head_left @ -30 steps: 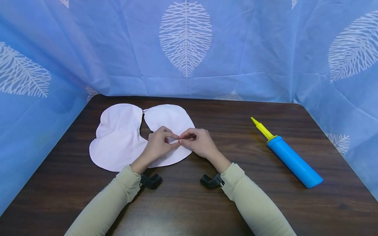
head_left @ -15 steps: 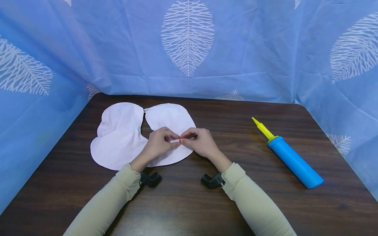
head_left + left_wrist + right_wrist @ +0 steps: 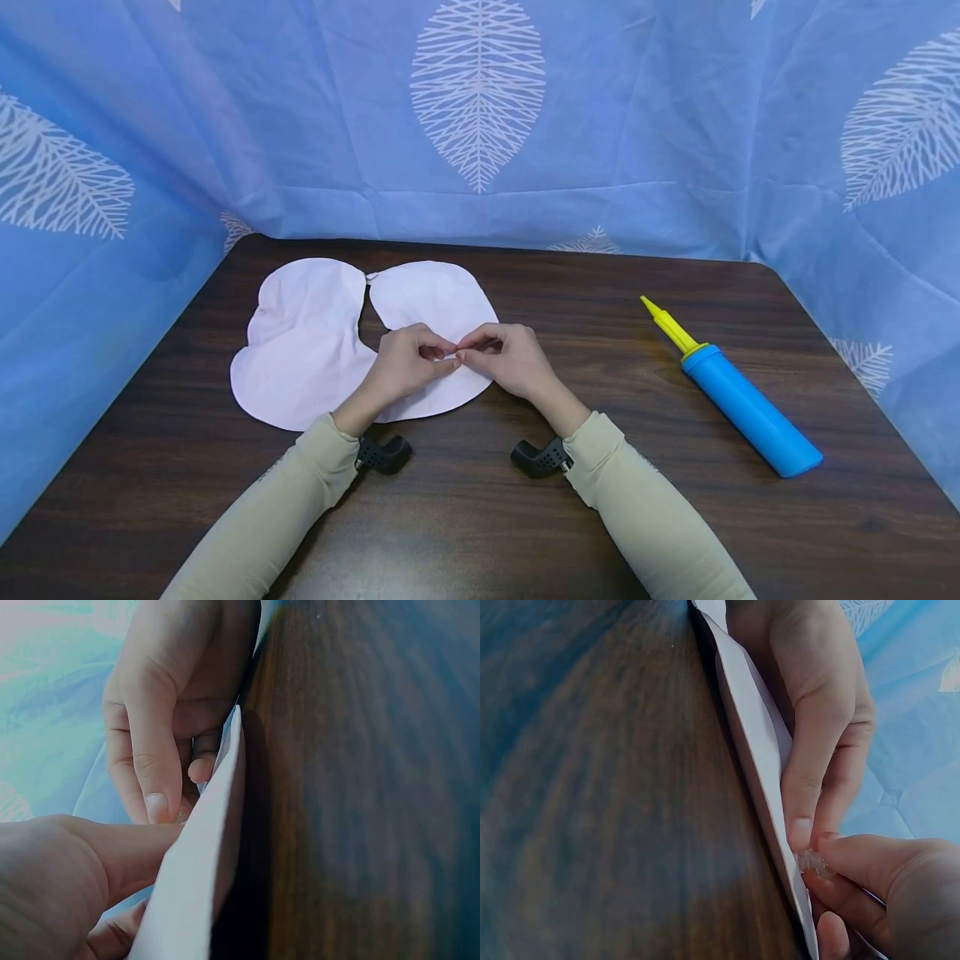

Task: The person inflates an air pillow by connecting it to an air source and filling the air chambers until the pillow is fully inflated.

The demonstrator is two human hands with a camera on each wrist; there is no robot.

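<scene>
- Against the frames from a second and half a second earlier, almost nothing had changed: both hands remained at the same spot on the near lobe, and the whole scene sat slightly higher in the head view, a small camera shift.
- The flat, pale pink, uninflated U-shaped pillow of soft material (image 3: 315,342) lay on the left half of the table, in the same place as before, its two rounded lobes meeting at the far edge.
- The left hand (image 3: 405,367) rested on the near edge of the right lobe, thumb and forefinger pinched narrowly on a small clear plastic valve (image 3: 814,862).
- The right hand (image 3: 506,360) met it fingertip to fingertip, its thumb and forefinger also pinched on the valve; the remaining fingers were curled.
- In the wrist views the pillow's edge (image 3: 202,877) was lifted off the wood between the two hands.
- The blue cylindrical hand pump with a yellow nozzle (image 3: 738,400) lay well apart to the right, nozzle pointing away and left, unmoved.
- Surface: a dark brown wood-grain table (image 3: 480,517) with rounded far corners.
- Surroundings: blue fabric sheeting printed with white leaves (image 3: 477,92) enclosed the table at the back and both sides.
- Beige sleeves (image 3: 652,517) covered both forearms; a black wrist camera mount (image 3: 384,456) showed at each cuff.
</scene>
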